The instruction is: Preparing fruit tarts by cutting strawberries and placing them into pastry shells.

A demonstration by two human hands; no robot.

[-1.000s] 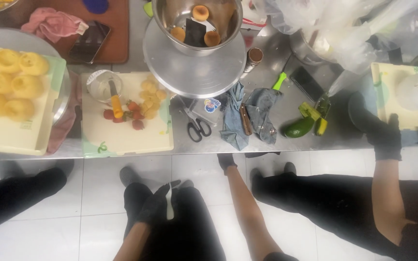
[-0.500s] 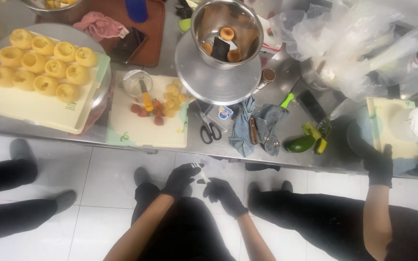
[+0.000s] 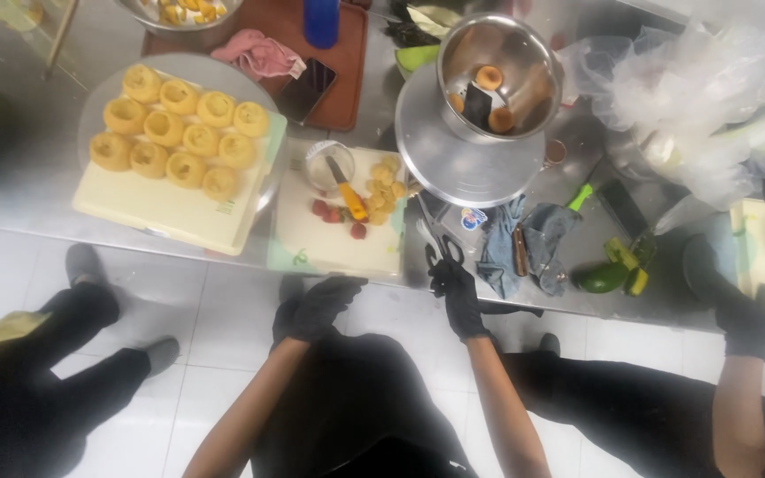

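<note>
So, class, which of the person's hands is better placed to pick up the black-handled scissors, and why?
Probably the right hand: its fingers are at the scissors on the counter edge, while the left hand hovers off the counter below the white cutting board, farther away.

Right hand [image 3: 459, 296] at counter edge, touching scissors [image 3: 436, 250]. Just beyond: grey cloth [image 3: 524, 248] and the wide metal disc [image 3: 471, 150] under a steel bowl [image 3: 499, 75] block the far side. Left hand [image 3: 320, 305] hangs off the counter; white cutting board [image 3: 338, 235] ahead, near half bare, fruit pieces [image 3: 373, 181] and a knife [image 3: 344, 181] farther in. Another person's gloved hand [image 3: 745, 319] well right.
</note>
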